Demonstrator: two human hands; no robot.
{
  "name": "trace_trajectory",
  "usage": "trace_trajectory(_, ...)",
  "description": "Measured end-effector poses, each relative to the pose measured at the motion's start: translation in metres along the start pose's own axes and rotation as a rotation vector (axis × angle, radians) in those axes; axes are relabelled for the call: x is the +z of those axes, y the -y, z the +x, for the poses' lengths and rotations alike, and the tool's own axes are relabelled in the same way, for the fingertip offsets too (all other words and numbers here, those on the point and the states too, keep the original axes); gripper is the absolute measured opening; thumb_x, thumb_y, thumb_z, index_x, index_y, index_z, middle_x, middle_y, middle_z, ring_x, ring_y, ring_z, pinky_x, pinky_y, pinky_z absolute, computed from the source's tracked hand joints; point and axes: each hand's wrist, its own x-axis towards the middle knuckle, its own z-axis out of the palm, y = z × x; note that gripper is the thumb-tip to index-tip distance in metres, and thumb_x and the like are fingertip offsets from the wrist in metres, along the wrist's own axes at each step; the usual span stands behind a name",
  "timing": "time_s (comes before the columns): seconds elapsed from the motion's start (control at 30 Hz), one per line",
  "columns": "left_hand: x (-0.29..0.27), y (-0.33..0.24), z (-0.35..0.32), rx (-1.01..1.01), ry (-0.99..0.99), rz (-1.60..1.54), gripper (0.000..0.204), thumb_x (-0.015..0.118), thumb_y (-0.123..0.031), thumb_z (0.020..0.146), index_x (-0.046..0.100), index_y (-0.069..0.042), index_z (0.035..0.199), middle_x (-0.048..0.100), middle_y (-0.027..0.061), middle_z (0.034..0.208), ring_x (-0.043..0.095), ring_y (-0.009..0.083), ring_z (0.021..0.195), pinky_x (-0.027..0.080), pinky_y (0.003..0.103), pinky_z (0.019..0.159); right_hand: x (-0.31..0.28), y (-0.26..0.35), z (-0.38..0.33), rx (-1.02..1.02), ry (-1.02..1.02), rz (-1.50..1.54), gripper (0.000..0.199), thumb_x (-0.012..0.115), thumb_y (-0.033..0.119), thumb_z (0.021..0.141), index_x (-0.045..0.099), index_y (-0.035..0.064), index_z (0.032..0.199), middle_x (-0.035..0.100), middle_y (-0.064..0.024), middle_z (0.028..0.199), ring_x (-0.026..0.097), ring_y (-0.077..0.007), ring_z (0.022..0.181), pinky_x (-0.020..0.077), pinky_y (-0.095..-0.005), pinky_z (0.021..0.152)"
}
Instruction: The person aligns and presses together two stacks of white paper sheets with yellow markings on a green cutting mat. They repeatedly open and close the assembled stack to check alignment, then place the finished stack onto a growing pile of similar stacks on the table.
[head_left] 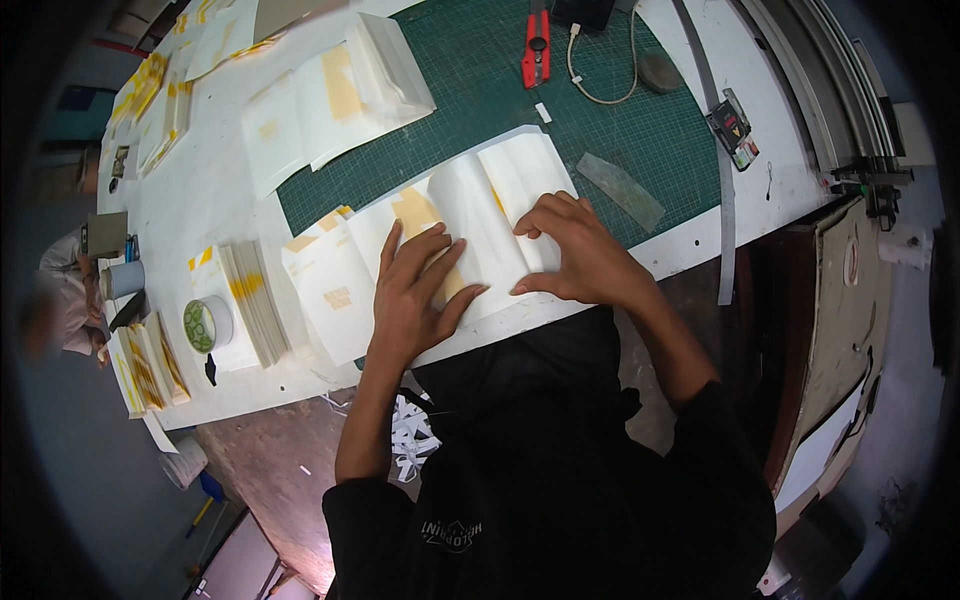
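A long white printed sheet (460,205) with yellow-orange patches lies partly folded at the table's near edge, its right part raised in a curve. My left hand (412,285) rests on its middle with fingers spread and palm down. Curled over the right part is my right hand (575,245), its thumb and fingertips on the fold, gripping the paper there. Whether one or several layers are between those fingers is hidden. Under the left end of the sheet are more white printed sheets (325,290).
Behind lies an open stack of white pages (360,95) on a green cutting mat (460,50). A red cutter (536,50), a cable (603,100) and a clear strip (620,190) lie on the mat. Leftward stand a tape roll (207,324) and folded booklets (255,300).
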Motion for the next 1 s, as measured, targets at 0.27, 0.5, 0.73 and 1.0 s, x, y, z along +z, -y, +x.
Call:
trace_trajectory(0.27,0.001,0.001,0.0,0.001,-0.006,-0.001,0.052,0.092,-0.027,0.079,0.077,-0.003,0.123,0.071,0.014,0.125,0.064,0.0306,0.13,0.031,0.06,0.126,-0.003,0.001,0.0,0.005,0.02,0.013,0.065,0.1,0.031,0.067,0.067,0.0079,0.117,0.062,-0.0067,0.108,0.059,-0.0255,0.112,0.0402,-0.0417,0.103)
trace_trajectory(0.5,0.0,-0.001,0.0,0.0,-0.014,0.0,0.052,0.092,-0.027,0.079,0.077,-0.003,0.122,0.071,0.0138,0.125,0.064,0.0304,0.13,0.032,0.059,0.126,-0.007,0.0,-0.002,-0.002,0.053,0.01,0.067,0.099,0.03,0.067,0.067,0.0065,0.122,0.062,-0.0083,0.111,0.06,-0.0275,0.114,0.0414,-0.0423,0.105)
trace_trajectory(0.73,-0.001,-0.002,0.0,-0.003,-0.02,-0.011,0.05,0.091,-0.027,0.08,0.077,-0.004,0.122,0.071,0.0126,0.124,0.064,0.0302,0.129,0.033,0.059,0.126,-0.006,-0.004,-0.006,-0.013,0.07,0.012,0.066,0.097,0.028,0.073,0.066,0.0043,0.126,0.06,-0.0131,0.121,0.056,-0.0321,0.122,0.0412,-0.0447,0.108)
trace_trajectory(1.0,0.001,-0.001,-0.001,0.001,-0.026,0.007,0.05,0.09,-0.029,0.082,0.077,-0.004,0.124,0.07,0.0138,0.125,0.065,0.0296,0.126,0.034,0.058,0.126,-0.004,-0.002,-0.013,-0.054,0.044,-0.016,0.06,0.094,0.024,0.078,0.066,0.0058,0.129,0.059,-0.0142,0.124,0.054,-0.034,0.123,0.0405,-0.0456,0.108)
